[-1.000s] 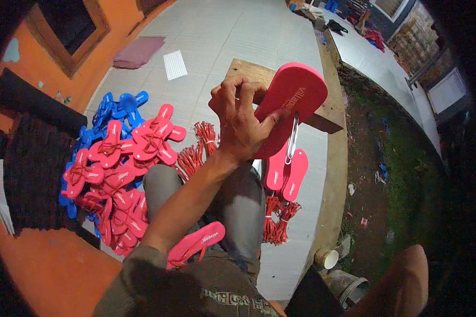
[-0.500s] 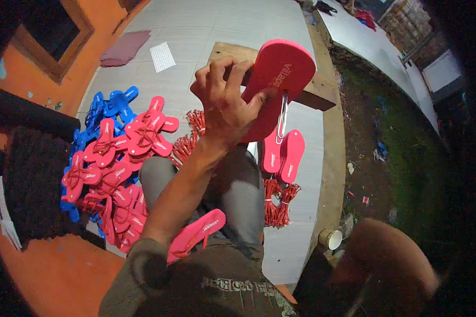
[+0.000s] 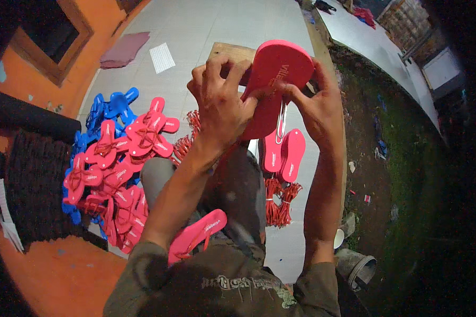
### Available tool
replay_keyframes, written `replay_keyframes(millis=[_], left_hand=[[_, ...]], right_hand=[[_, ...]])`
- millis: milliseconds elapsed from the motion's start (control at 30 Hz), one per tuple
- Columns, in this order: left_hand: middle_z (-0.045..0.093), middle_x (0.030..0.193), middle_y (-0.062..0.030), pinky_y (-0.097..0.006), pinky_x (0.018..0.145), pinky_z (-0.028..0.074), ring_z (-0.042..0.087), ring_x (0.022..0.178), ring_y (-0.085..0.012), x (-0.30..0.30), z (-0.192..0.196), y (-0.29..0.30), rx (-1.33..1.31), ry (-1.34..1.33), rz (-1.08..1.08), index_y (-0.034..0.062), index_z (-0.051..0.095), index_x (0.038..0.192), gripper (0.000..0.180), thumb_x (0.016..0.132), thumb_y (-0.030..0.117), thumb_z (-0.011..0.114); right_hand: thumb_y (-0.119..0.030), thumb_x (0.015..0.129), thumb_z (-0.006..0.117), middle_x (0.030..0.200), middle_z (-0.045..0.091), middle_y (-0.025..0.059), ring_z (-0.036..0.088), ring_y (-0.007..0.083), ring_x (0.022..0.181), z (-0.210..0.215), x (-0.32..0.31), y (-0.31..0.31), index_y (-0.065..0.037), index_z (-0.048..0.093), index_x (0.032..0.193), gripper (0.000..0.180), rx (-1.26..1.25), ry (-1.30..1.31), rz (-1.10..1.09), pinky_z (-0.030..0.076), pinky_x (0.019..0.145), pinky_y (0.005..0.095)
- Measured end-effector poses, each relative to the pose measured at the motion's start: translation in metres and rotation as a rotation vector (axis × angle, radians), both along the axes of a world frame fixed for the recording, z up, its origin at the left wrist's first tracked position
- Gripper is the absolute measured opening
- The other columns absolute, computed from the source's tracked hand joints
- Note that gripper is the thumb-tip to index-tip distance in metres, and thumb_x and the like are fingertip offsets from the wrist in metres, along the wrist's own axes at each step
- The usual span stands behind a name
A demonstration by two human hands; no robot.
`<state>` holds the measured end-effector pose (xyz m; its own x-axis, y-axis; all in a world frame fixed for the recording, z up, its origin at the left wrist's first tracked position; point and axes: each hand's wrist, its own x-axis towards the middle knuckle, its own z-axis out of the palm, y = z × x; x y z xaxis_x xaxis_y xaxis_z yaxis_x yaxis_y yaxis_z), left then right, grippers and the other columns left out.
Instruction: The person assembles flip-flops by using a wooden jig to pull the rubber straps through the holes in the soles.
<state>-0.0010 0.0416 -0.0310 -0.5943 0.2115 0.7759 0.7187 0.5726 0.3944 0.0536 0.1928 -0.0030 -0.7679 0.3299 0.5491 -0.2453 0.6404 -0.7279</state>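
A pinkish-red flip-flop sole (image 3: 280,61) is held up in front of me. My left hand (image 3: 222,98) grips its left edge, thumb on the face. On the other side, my right hand (image 3: 320,113) has its fingers behind the sole's right edge and its thumb on the face. From the sole, near the thumbs, a bent metal wire tool (image 3: 282,124) shaped like a long clip hangs down. Behind it is a wooden block (image 3: 232,51), partly covered by the hands. A finished pink flip-flop (image 3: 198,232) with a red strap lies on my lap.
To the left lie heaped pink flip-flops (image 3: 119,174) and blue flip-flops (image 3: 120,105). Pink soles (image 3: 291,156) and bundled red straps (image 3: 285,203) sit on the tiles at right. A bucket (image 3: 357,267) stands near the floor's edge, beyond which is a lower dirt strip (image 3: 370,174).
My right hand has come up from the blurred lower right and taken hold of the sole's right side. My left hand keeps its grip, and the sole has shifted slightly left.
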Motion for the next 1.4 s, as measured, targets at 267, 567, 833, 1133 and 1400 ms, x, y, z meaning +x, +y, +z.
replay_keyframes(millis=[267, 567, 833, 1133, 1400], left_hand=[[0.054, 0.096, -0.0139, -0.035, 0.081, 0.041, 0.054, 0.091, -0.0230, 0.028, -0.089, -0.044, 0.086, -0.655, -0.178, 0.0009, 0.051, 0.097, 0.037, 0.069, 0.019, 0.068], [0.059, 0.075, -0.0041, -0.023, 0.046, 0.042, 0.057, 0.067, -0.0075, 0.060, -0.125, -0.089, 0.509, -1.678, -0.663, 0.0011, 0.056, 0.090, 0.031, 0.087, 0.032, 0.050], [0.058, 0.064, -0.0053, -0.026, 0.054, 0.042, 0.053, 0.060, -0.0097, 0.076, -0.136, -0.070, 0.069, -1.100, -0.554, 0.0008, 0.060, 0.090, 0.026, 0.084, 0.026, 0.054], [0.058, 0.078, -0.0101, -0.032, 0.069, 0.044, 0.056, 0.078, -0.0236, 0.042, -0.113, -0.121, -0.384, -0.708, -0.567, 0.0033, 0.063, 0.095, 0.028, 0.077, 0.025, 0.060], [0.055, 0.072, -0.0094, -0.037, 0.061, 0.045, 0.056, 0.069, -0.0242, 0.065, -0.050, -0.042, -0.551, -0.247, -0.566, 0.0055, 0.064, 0.081, 0.015, 0.075, 0.019, 0.061]], right_hand=[[-0.007, 0.064, 0.066, 0.083, 0.064, 0.0119, 0.059, 0.0238, 0.080, -0.005, -0.006, -0.005, -0.003, 0.056, 0.094, 0.032, -0.067, 0.096, 0.053, 0.044, 0.075, 0.0325], [-0.007, 0.081, 0.057, 0.089, 0.059, 0.0092, 0.056, 0.0136, 0.083, -0.017, 0.022, -0.024, 0.003, 0.053, 0.098, 0.021, -0.361, 0.495, -0.283, 0.045, 0.073, 0.0261], [-0.021, 0.076, 0.065, 0.079, 0.061, 0.0094, 0.056, 0.0121, 0.071, -0.132, 0.078, -0.096, -0.002, 0.057, 0.093, 0.027, -0.487, -0.422, -0.075, 0.045, 0.063, 0.0282], [-0.013, 0.081, 0.059, 0.080, 0.063, 0.0086, 0.058, 0.0121, 0.068, -0.128, 0.114, -0.069, 0.001, 0.060, 0.095, 0.020, -0.576, -0.564, -0.154, 0.047, 0.064, 0.0261], [-0.009, 0.078, 0.059, 0.087, 0.062, 0.0125, 0.060, 0.0225, 0.077, -0.058, 0.149, -0.075, -0.006, 0.059, 0.105, 0.027, -0.055, -0.466, 0.121, 0.047, 0.069, 0.0300]])
